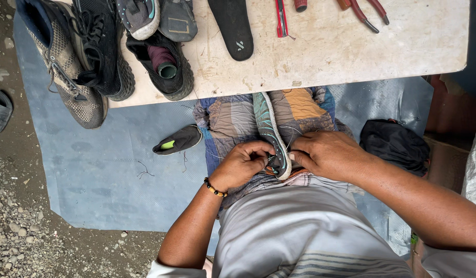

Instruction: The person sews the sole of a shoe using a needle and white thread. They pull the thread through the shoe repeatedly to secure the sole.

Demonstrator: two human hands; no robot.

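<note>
Head view: the left hand (241, 163) and right hand (326, 154) pinch closed on the light, flexible sneaker (271, 135), best held by its sole edge.

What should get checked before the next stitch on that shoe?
1. Shoe steady on the lap cloth: ok, lying sole edge up.
2. Left hand at the heel end: ok, fingers pinching there.
3. Right hand bracing the shoe: ok.
4. Thread free of tangles: cannot tell, loose strands show.
5. Needle in the fingers: cannot tell, too small to see.
6. Pliers on the table: ok.
</note>
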